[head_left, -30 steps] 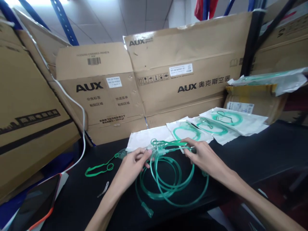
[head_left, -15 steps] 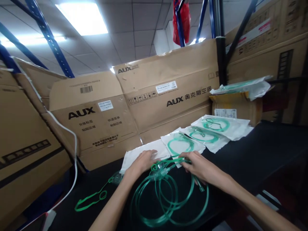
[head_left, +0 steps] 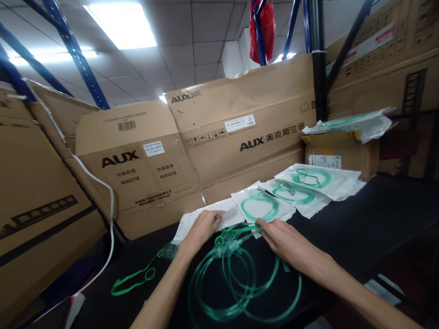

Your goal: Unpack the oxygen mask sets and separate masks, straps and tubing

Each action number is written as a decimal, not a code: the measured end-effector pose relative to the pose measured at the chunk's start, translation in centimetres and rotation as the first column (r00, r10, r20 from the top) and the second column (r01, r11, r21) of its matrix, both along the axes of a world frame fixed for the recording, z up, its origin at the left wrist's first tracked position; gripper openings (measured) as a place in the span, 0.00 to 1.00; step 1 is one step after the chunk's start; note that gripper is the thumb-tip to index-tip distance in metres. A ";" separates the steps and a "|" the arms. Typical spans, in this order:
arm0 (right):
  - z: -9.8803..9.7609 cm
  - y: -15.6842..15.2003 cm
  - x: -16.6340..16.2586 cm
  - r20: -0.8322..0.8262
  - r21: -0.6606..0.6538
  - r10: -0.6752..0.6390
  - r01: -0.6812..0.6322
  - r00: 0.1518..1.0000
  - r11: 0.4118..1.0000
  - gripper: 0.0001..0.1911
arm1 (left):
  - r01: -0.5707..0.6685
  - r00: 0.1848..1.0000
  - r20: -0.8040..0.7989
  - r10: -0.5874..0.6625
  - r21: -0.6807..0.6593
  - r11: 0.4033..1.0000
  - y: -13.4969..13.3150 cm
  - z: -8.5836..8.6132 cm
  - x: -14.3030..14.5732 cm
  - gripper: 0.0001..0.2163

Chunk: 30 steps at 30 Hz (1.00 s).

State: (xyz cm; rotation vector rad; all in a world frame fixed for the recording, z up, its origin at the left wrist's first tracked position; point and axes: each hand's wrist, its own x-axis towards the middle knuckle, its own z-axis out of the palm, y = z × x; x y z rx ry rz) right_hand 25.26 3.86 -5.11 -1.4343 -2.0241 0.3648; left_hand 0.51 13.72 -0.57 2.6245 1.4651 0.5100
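A coil of green clear tubing (head_left: 240,283) lies on the black table (head_left: 370,219) in front of me. My left hand (head_left: 202,226) rests flat, fingers stretched, on an empty white pouch (head_left: 228,214) just beyond the coil. Right of it, my right hand (head_left: 284,240) lies over the tubing's upper end, its fingers reaching to the near edge of a sealed pouch (head_left: 262,205) with green tubing inside. A green elastic strap (head_left: 133,279) trails to the left from a clear mask piece (head_left: 168,250).
Two more sealed pouches (head_left: 310,180) lie fanned out to the right. AUX cardboard boxes (head_left: 219,137) wall in the table's far side. A smaller carton (head_left: 339,148) topped with plastic bags stands at the right. A white cable (head_left: 108,224) hangs at the left.
My left hand let go of the tubing and moved forward onto the white pouch. My right hand slid forward towards the nearest sealed pouch. The camera tilted upward.
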 end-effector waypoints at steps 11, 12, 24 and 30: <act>5.8 -0.6 4.0 -0.548 -0.213 0.041 -0.186 0.836 0.959 0.21 | 0.001 0.972 0.224 -0.073 0.304 0.953 -5.6 3.6 -1.1 0.17; 6.3 -0.9 5.0 -0.601 -0.205 0.002 -0.157 0.800 0.966 0.24 | 0.005 0.969 0.234 -0.082 0.313 0.950 -6.5 3.4 -1.1 0.17; 2.7 -5.9 10.0 -0.685 -0.408 -0.358 0.073 0.635 0.910 0.27 | -0.025 0.984 0.180 -0.002 0.152 0.988 -16.5 -2.9 -3.7 0.19; 1.5 -6.7 8.4 -0.707 -0.441 -0.336 -0.017 0.622 0.897 0.28 | -0.090 0.995 0.032 0.090 -0.002 0.996 -16.8 -2.1 1.0 0.23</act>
